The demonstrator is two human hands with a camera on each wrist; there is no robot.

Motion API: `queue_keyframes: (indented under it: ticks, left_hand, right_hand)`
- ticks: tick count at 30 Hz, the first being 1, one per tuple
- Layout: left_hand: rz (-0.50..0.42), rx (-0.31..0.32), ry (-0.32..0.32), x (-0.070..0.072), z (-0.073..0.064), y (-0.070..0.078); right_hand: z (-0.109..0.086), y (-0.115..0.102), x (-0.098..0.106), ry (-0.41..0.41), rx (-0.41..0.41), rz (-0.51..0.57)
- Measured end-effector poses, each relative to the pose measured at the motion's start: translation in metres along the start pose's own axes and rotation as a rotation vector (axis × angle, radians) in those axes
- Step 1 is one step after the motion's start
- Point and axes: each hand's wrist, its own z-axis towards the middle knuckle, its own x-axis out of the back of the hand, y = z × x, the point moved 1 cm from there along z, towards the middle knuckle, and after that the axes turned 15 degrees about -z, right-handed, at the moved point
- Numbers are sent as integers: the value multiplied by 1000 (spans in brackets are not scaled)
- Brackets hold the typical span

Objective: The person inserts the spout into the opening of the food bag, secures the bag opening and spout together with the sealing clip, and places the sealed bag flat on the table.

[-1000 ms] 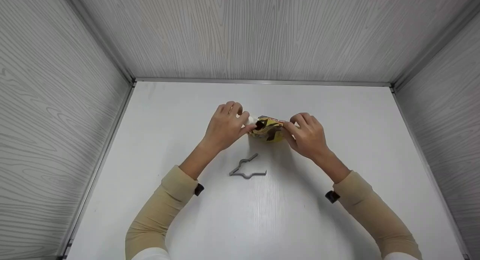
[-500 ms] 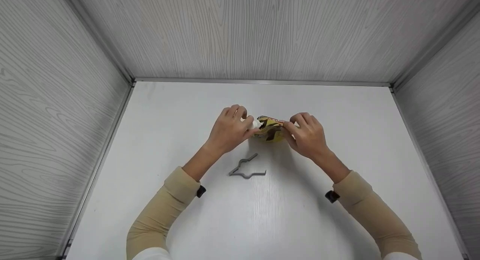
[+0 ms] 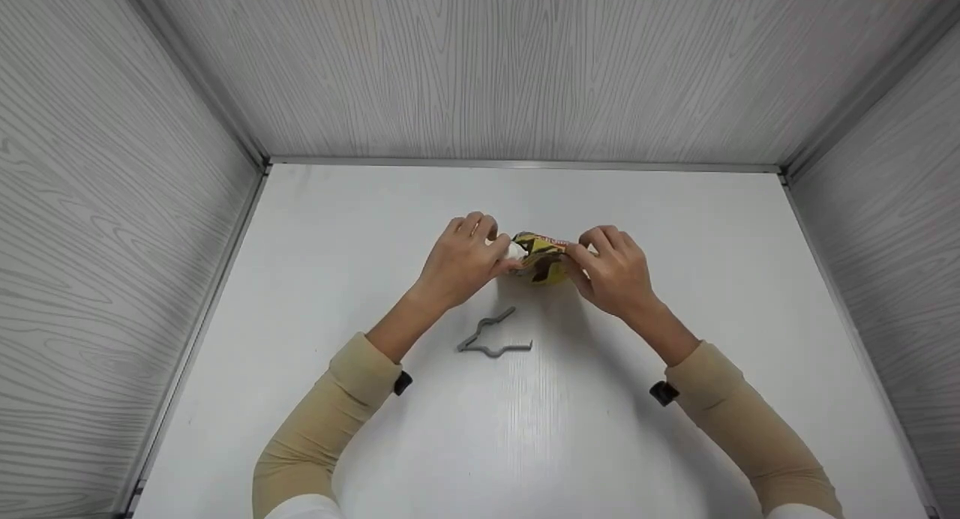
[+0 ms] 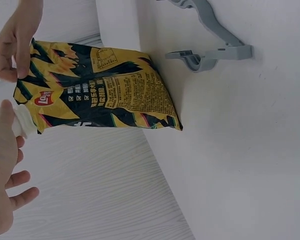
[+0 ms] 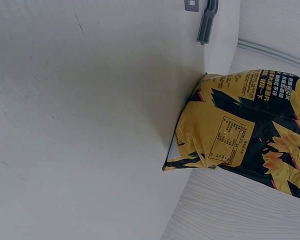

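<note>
A yellow-and-black snack bag (image 3: 546,270) stands upright on the white table, its printed side facing the left wrist view. My right hand (image 3: 615,273) pinches the right end of its top edge. In my left hand (image 3: 459,264), thumb and index finger grip a small white round spout-like piece (image 4: 24,121) at the left end of the bag's mouth; the other fingers spread away from it. The piece's inner end is hidden by the bag. In front of the bag lies a grey hinged bag clip (image 3: 480,345), spread in a V, with a rounded bend in each arm.
Grey wood-grain panels (image 3: 480,69) wall the white table (image 3: 675,219) at the back and both sides. A metal strip (image 3: 637,166) runs along the foot of the back panel. Each sleeve carries a small black wrist camera (image 3: 664,392).
My left hand has moved right and slightly toward me, bringing the white piece into the left end of the bag's mouth. The right hand and the clip stay put.
</note>
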Motion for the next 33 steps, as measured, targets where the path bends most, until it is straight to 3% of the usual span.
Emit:
queue_keyframes:
  ticks: [13,33]
  left_hand:
    - [27,7,-89,4,7,-1]
    - [33,11,-110,6,12,-2]
  right_hand:
    - [0,0,0,-1,-1,4]
    - [0,0,0,14,-7,12]
